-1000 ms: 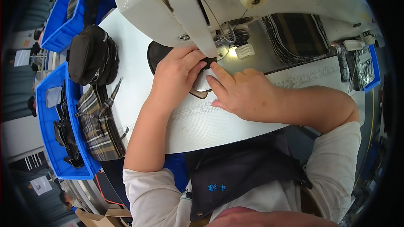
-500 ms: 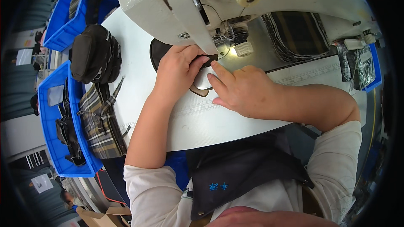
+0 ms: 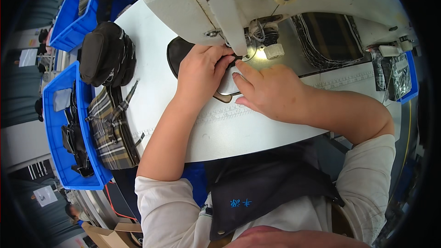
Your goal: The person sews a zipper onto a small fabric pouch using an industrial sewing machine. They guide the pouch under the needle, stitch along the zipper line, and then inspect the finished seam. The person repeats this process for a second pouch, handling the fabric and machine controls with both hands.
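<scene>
By the far sewing machine (image 3: 183, 4), our left hand (image 3: 202, 71) pinches the dark piece (image 3: 178, 55) while our half-spread right hand (image 3: 275, 92) touches its edge, stitching seemingly unfinished.

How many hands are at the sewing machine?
2: the left hand on the dark piece, the right hand close beside the left; no others show there.

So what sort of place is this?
Most likely a sewing workshop: a sewing machine over a white worktable, a stack of dark plaid pieces beneath its arm, and a blue bin of dark items at the left.
</scene>
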Demonstrator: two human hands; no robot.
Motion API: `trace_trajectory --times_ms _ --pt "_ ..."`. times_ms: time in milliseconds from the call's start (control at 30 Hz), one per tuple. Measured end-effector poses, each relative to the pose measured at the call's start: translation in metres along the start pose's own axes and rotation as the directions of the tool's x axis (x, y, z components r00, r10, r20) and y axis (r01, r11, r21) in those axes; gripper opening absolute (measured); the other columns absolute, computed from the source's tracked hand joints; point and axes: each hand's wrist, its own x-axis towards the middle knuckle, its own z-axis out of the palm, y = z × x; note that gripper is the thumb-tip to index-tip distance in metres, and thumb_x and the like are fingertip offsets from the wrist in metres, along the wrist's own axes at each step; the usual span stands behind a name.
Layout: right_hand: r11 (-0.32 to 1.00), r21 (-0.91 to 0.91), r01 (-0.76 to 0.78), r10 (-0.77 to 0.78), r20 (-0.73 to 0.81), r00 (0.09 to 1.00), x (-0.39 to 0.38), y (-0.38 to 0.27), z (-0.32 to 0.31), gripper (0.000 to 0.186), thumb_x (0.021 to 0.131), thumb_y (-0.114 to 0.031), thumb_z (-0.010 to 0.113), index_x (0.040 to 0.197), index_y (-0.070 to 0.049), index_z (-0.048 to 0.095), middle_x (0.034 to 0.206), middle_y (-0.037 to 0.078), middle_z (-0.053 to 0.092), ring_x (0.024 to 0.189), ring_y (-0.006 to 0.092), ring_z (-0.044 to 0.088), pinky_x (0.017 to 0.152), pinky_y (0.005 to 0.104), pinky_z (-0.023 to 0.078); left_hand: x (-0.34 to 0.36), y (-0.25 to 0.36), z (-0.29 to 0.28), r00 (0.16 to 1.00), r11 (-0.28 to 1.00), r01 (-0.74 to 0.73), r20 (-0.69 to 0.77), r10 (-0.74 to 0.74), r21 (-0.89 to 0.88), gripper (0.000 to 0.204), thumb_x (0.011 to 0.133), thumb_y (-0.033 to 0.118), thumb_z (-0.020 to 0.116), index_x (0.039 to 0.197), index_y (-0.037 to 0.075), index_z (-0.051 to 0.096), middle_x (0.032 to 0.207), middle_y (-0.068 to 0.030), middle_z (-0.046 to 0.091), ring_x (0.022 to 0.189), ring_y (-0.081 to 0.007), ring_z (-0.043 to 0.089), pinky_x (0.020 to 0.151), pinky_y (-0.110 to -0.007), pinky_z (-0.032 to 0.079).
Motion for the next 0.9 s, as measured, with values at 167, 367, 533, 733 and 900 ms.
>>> trace_trajectory --times_ms 167,367,533,733,900 --pt "0.999 0.035 -0.018 0.018 -0.011 1.000 0.000 0.000 -0.001 0.053 0.088 -0.042 0.078 0.118 -0.001 0.066 0.127 0.020 0.065 0.071 0.0231 0.069 0.060 0.0347 0.055 0.001 0.000 -0.003 0.995 0.994 -0.102 -0.014 0.102 0.038 0.019 0.088 0.010 0.079 0.107 0.012 0.078 0.096 -0.0101 0.074 0.079 -0.0314 0.071 0.069 -0.039 0.055" --pt "0.998 0.062 -0.018 0.020 -0.036 0.999 0.000 0.000 0.000 0.054 0.087 -0.040 0.079 0.121 -0.001 0.066 0.127 0.019 0.064 0.069 0.0229 0.068 0.060 0.0341 0.055 0.003 -0.010 -0.002 0.991 0.990 -0.129 -0.029 0.131 0.061 0.018 0.087 0.014 0.081 0.105 0.013 0.079 0.090 -0.0095 0.074 0.075 -0.0309 0.070 0.065 -0.039 0.055" --pt "0.997 0.071 -0.011 0.013 -0.034 0.999 0.001 0.000 -0.003 0.053 0.087 -0.038 0.080 0.123 -0.002 0.066 0.127 0.017 0.063 0.067 0.0218 0.067 0.058 0.0339 0.054 0.004 -0.012 0.002 0.991 0.991 -0.122 -0.053 0.125 0.059 0.015 0.087 0.015 0.081 0.101 0.011 0.078 0.088 -0.0096 0.074 0.075 -0.0306 0.070 0.065 -0.039 0.055" --pt "0.996 0.055 0.065 -0.054 -0.171 0.984 0.003 0.003 0.003 0.045 0.095 -0.038 0.071 0.112 0.002 0.063 0.111 0.019 0.067 0.058 0.0196 0.066 0.051 0.0332 0.052 0.003 -0.002 0.005 0.998 0.998 -0.033 -0.051 0.036 0.056 0.014 0.087 0.016 0.082 0.099 0.010 0.078 0.087 -0.0090 0.075 0.078 -0.0307 0.071 0.068 -0.039 0.055" --pt "0.996 0.020 0.090 -0.086 -0.143 0.986 0.005 0.003 0.006 0.041 0.097 -0.037 0.069 0.110 0.002 0.064 0.112 0.020 0.068 0.058 0.0207 0.067 0.052 0.0336 0.052 0.001 -0.002 0.004 0.998 0.996 -0.025 -0.062 0.031 0.088 0.013 0.086 0.017 0.082 0.097 0.010 0.079 0.088 -0.0079 0.075 0.079 -0.0299 0.071 0.070 -0.038 0.055"
